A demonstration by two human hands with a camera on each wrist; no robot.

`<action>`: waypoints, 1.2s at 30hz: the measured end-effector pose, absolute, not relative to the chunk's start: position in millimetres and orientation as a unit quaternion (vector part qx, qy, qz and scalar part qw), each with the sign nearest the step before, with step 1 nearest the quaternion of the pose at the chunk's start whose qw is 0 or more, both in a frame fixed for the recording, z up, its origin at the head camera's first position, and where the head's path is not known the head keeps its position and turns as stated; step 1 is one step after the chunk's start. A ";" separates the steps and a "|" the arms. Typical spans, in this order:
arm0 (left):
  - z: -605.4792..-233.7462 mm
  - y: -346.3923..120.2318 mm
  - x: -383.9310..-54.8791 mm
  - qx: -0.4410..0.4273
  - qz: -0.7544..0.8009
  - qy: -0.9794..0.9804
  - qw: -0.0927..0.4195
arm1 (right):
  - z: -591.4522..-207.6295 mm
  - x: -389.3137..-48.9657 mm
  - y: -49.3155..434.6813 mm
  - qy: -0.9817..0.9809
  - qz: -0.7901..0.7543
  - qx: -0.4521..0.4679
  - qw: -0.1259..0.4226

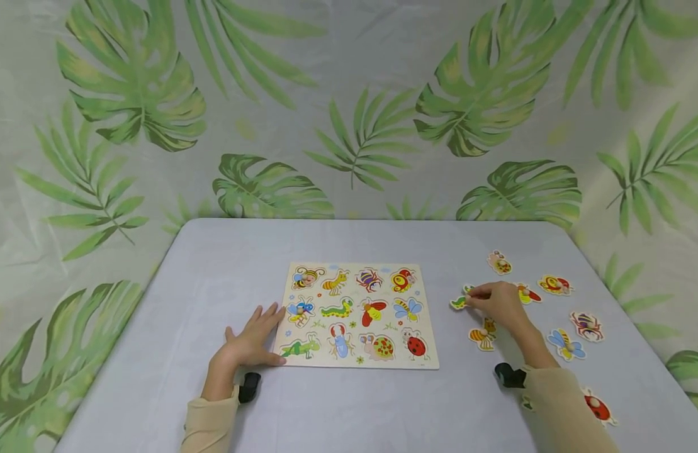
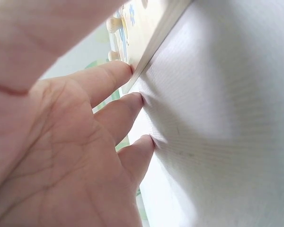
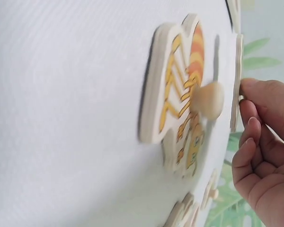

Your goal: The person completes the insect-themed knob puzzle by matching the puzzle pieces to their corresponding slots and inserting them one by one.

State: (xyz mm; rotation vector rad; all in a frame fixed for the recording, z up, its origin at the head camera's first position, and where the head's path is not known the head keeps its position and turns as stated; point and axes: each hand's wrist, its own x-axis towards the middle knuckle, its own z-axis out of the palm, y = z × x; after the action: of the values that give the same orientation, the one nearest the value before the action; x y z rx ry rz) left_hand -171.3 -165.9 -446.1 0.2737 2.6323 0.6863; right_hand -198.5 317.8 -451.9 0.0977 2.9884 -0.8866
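Note:
A wooden insect puzzle board (image 1: pixel 353 314) lies on the table. My left hand (image 1: pixel 252 336) is spread at the board's left side, fingertips touching its edge; in the left wrist view the fingers (image 2: pixel 118 113) are fairly straight and hold nothing. To the right of the board, my right hand (image 1: pixel 498 305) pinches a green caterpillar puzzle piece (image 1: pixel 457 304) between thumb and fingers. In the right wrist view that caterpillar piece shows edge-on, standing off the camera behind an orange striped insect piece (image 3: pixel 180 90) with a wooden knob (image 3: pixel 210 100).
Loose pieces lie about the right arm: a snail (image 1: pixel 500 262), a red butterfly (image 1: pixel 555 285), a purple beetle (image 1: pixel 586 326), a blue-winged dragonfly (image 1: pixel 566 345) and a ladybug (image 1: pixel 599 408). A leaf-patterned cloth (image 1: pixel 360 75) hangs behind the white table (image 1: pixel 213 283).

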 end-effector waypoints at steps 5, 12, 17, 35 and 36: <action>-446.0 -166.5 -170.8 0.098 0.250 0.942 0.201 | -445.9 -197.3 305.1 0.960 -0.281 0.017 -0.007; -447.6 -165.7 -171.1 0.100 0.253 0.943 0.194 | -443.5 -197.3 291.9 0.958 -0.287 0.016 -0.009; -448.9 -164.9 -172.2 0.101 0.256 0.943 0.190 | -444.8 -197.8 284.7 0.955 -0.297 0.002 -0.015; -446.3 -163.3 -169.3 0.099 0.260 0.942 0.190 | -453.0 -197.7 255.1 0.949 -0.314 -0.023 -0.019; -446.1 -163.2 -169.3 0.098 0.260 0.942 0.190 | -453.0 -197.8 253.0 0.949 -0.314 -0.023 -0.019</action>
State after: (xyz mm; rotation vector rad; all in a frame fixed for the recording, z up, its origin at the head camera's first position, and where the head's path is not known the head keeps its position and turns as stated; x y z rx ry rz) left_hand -169.3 -163.2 -446.1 0.2764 2.6469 0.7301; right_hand -197.8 253.0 -453.0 -0.0738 3.0176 -0.9970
